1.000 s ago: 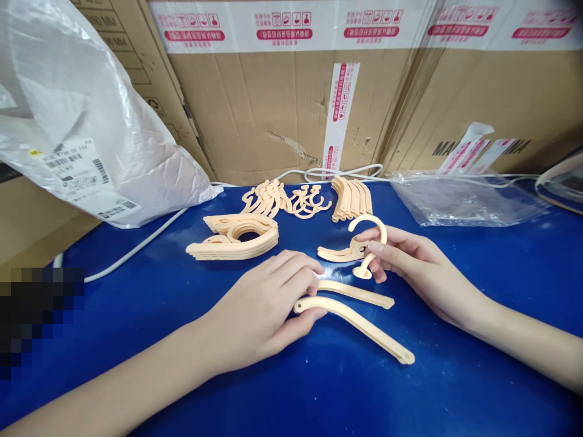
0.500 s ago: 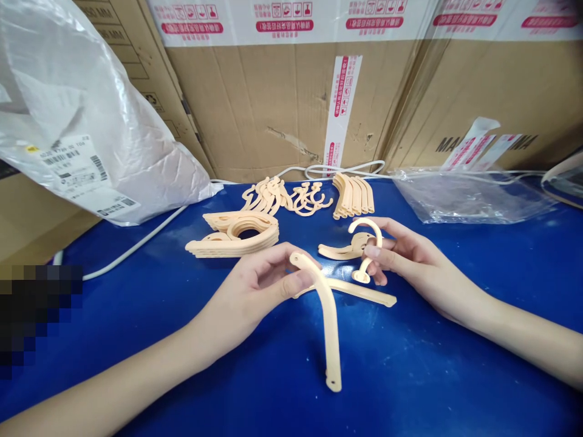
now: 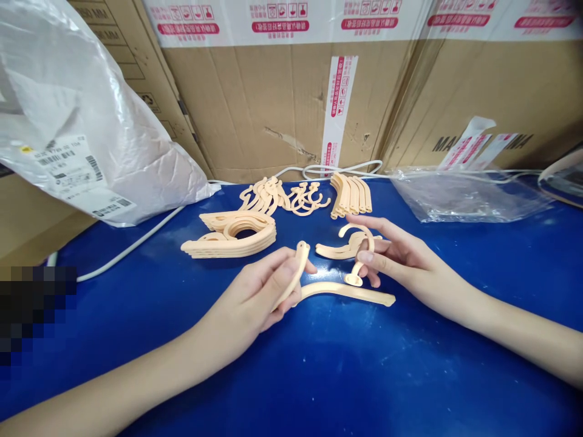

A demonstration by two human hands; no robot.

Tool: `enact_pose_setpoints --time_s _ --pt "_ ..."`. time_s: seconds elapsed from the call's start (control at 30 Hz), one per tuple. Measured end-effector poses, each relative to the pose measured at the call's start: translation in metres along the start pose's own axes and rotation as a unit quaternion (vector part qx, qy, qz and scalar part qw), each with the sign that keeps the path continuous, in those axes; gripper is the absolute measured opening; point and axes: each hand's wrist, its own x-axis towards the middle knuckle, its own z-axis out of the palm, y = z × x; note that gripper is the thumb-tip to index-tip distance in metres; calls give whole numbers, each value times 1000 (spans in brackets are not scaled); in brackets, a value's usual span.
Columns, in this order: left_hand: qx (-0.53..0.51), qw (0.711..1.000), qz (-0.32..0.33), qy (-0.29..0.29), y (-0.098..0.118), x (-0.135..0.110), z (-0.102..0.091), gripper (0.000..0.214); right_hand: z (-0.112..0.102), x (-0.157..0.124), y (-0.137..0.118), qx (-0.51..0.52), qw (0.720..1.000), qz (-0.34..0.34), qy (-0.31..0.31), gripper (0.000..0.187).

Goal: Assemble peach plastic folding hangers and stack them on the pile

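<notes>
My left hand (image 3: 266, 288) is closed around a curved cream plastic hanger arm (image 3: 294, 276), its holed end pointing up past the thumb. Between the thumb and fingers of my right hand (image 3: 392, 252) is a cream hanger hook (image 3: 371, 237) with a small flat base at its lower end. Below and between the hands, a second hanger arm (image 3: 350, 292) lies on the blue table. Just behind my right hand rests another cream hanger piece (image 3: 337, 250), partly hidden by the fingers.
Beyond my left hand lies a stack of folded hangers (image 3: 232, 243). Farther back are loose curved pieces (image 3: 264, 195), hooks (image 3: 307, 200) and a row of hanger arms (image 3: 350, 195). A clear plastic bag (image 3: 460, 197), a white parcel bag (image 3: 100, 121) and cardboard boxes (image 3: 255, 103) border the table.
My left hand has turned its hanger arm from hanging down toward me to slanting upward, now mostly inside the hand. My right hand, with the hook, has shifted slightly left.
</notes>
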Motion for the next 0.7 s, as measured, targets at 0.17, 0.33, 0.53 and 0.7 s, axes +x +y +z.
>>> enact_pose_setpoints --time_s 0.17,0.33,0.53,0.7 --pt "345 914 214 22 -4 -7 -6 24 -2 0 -4 -81 996 7 -24 26" --pt "392 902 182 14 -4 -4 -9 24 -1 0 -5 -75 997 13 -30 24" --pt "389 904 175 5 -5 0 -10 26 0 1 -3 -29 999 18 -24 16" --pt "380 896 229 4 -4 -1 -9 25 0 3 -3 26 999 33 -21 17"
